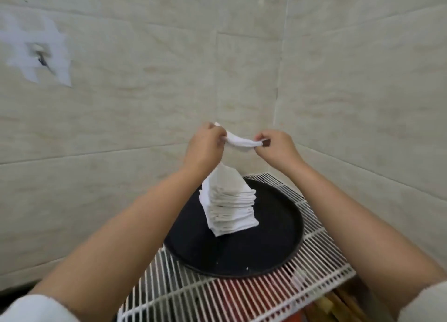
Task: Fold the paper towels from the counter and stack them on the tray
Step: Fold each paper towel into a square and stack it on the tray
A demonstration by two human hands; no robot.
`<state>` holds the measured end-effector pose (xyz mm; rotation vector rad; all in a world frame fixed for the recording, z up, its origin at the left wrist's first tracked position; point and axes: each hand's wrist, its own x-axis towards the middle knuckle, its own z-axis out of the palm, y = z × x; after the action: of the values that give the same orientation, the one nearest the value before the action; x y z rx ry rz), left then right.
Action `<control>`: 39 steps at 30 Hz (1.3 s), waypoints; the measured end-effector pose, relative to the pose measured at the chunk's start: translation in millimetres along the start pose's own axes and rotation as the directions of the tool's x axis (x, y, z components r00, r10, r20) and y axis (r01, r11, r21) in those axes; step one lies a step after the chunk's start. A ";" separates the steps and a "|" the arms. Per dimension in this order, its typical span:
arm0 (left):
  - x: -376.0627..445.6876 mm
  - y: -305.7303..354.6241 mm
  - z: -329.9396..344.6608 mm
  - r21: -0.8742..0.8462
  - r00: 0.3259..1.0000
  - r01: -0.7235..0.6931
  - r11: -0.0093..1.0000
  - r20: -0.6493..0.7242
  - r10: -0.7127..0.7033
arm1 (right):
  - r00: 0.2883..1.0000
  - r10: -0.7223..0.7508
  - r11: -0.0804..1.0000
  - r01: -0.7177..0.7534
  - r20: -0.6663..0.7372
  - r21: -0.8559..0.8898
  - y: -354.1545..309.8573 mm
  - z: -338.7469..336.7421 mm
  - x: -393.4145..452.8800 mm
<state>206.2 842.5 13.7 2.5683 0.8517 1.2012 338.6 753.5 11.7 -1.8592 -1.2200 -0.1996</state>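
Both hands are raised in front of the tiled wall with one white paper towel [238, 141] stretched between them. My left hand [205, 145] pinches its left end and my right hand [275, 145] pinches its right end, so the towel sags a little in the middle. Part of the towel hangs down behind my left wrist towards the stack. Below the hands, a tall stack of folded white paper towels [229, 205] stands on a round black tray [273, 244], left of the tray's centre.
The tray sits on a white wire rack [314, 273] in the corner of two beige tiled walls [145, 104]. Red and wooden items show beneath the rack at the bottom right. A taped patch with a hook [38, 55] is on the left wall.
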 end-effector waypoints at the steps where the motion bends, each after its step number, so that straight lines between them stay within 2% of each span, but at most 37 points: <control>1: -1.5 -4.1 15.0 0.026 0.999 0.023 0.999 0.029 -0.024 | 0.998 -0.014 1.000 0.014 0.063 0.004 16.9 9.9 6.3; 3: -10.3 -13.3 41.8 0.097 0.988 0.084 0.992 0.119 -0.095 | 0.971 -0.055 0.997 0.064 0.231 -0.035 48.9 29.5 11.5; 6: -32.8 -26.7 62.3 0.181 0.964 0.155 0.971 0.187 -0.189 | 0.877 -0.155 0.981 0.191 0.454 -0.034 81.1 51.3 4.3; 9: -49.8 -29.5 63.7 0.176 0.960 0.175 0.969 0.188 -0.208 | 0.819 -0.259 0.961 0.270 0.512 0.055 96.3 55.3 -1.0; 12: -55.7 -24.8 62.1 0.190 0.964 0.130 0.973 0.205 -0.169 | 0.775 -0.262 0.958 0.281 0.575 0.057 108.1 53.7 3.4; 14: -56.5 -18.0 63.1 0.212 0.966 0.152 0.965 0.177 -0.191 | 0.776 -0.221 0.975 0.191 0.591 0.115 115.2 54.1 7.3; 16: -52.6 -12.6 64.8 0.246 0.961 0.237 0.940 0.082 -0.264 | 0.812 -0.141 0.982 0.041 0.566 0.186 119.2 56.4 10.0; 19: -29.0 -12.9 64.9 0.182 0.924 0.382 0.906 -0.045 -0.381 | 0.856 0.011 0.929 -0.201 0.517 0.312 117.3 66.5 16.5; 21: -5.5 -16.6 64.7 0.177 0.920 0.373 0.911 0.060 -0.388 | 0.850 0.094 0.874 -0.319 0.518 0.365 114.7 75.7 19.0; 22: 5.0 -17.4 64.9 0.201 0.917 0.323 0.925 0.177 -0.358 | 0.839 0.121 0.851 -0.363 0.530 0.380 112.0 79.5 19.2; 24: 19.4 -20.0 68.1 0.269 0.862 0.218 0.938 0.397 -0.314 | 0.806 0.156 0.809 -0.436 0.572 0.395 106.6 87.1 18.8; 25: 22.9 -23.3 70.3 0.299 0.829 0.205 0.932 0.452 -0.328 | 0.787 0.158 0.788 -0.465 0.597 0.404 104.1 90.5 18.5; 27: 24.8 -33.3 73.7 0.319 0.788 0.259 0.912 0.476 -0.390 | 0.751 0.156 0.755 -0.510 0.641 0.413 96.3 93.0 21.5; 29: 15.3 -47.3 78.4 0.268 0.770 0.362 0.893 0.454 -0.448 | 0.740 0.125 0.736 -0.515 0.660 0.439 89.8 94.9 25.1; 32: -7.3 -64.2 88.8 0.077 0.759 0.548 0.833 0.373 -0.534 | 0.731 0.097 0.733 -0.511 0.675 0.449 80.3 95.4 28.5; 35: -22.6 -60.7 98.6 -0.122 0.752 0.631 0.766 0.342 -0.564 | 0.724 0.112 0.706 -0.540 0.681 0.458 80.3 96.6 29.4; 37: -26.3 -53.7 103.8 -0.273 0.724 0.685 0.675 0.359 -0.589 | 0.719 0.166 0.659 -0.590 0.675 0.467 85.6 100.8 30.1; 39: -28.4 -47.3 108.5 -0.338 0.676 0.737 0.586 0.382 -0.630 | 0.693 0.242 0.609 -0.653 0.679 0.450 90.4 101.9 27.0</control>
<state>253.2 873.3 -94.3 1.6524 1.1740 0.7204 393.3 834.4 -87.0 -1.5168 -0.9000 1.0525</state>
